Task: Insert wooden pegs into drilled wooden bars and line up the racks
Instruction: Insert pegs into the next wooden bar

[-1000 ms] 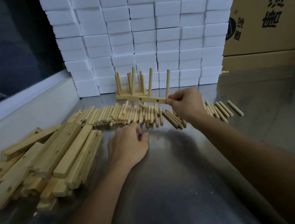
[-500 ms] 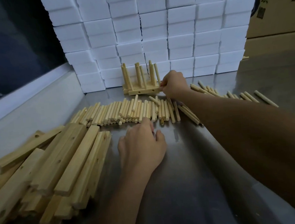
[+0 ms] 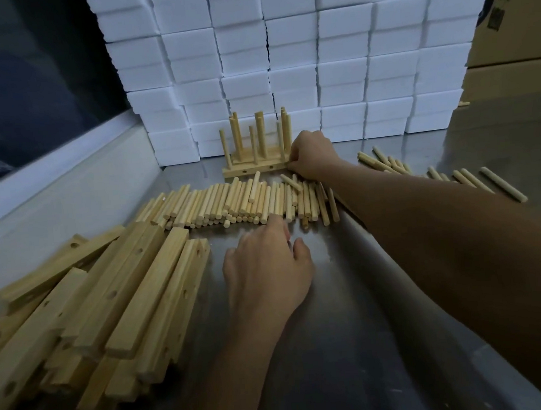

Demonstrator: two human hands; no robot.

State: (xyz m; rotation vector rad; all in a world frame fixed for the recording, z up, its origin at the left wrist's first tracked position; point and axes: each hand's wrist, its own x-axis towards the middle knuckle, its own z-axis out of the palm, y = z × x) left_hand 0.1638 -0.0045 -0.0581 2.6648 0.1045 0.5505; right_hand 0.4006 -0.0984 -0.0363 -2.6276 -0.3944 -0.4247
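Pegged racks (image 3: 257, 141) stand in a row by the white blocks, their pegs upright. The front pegged bar (image 3: 253, 170) lies flat on the table against them. My right hand (image 3: 312, 156) grips the right end of this bar with curled fingers. A long heap of loose wooden pegs (image 3: 230, 204) lies across the middle of the table. My left hand (image 3: 268, 269) rests palm down just in front of that heap, its fingertips touching the near peg ends and its thumb spread out. Drilled wooden bars (image 3: 108, 298) are piled at the left.
A stack of white foam blocks (image 3: 299, 57) forms a wall behind the racks. Cardboard boxes (image 3: 514, 24) stand at the back right. More loose pegs (image 3: 454, 177) lie right of my forearm. The steel table (image 3: 370, 342) has a raised side wall (image 3: 67, 195) on the left.
My right hand carried the pegged bar from above the peg heap back to the racks and set it down against them. My left hand stayed by the pegs.
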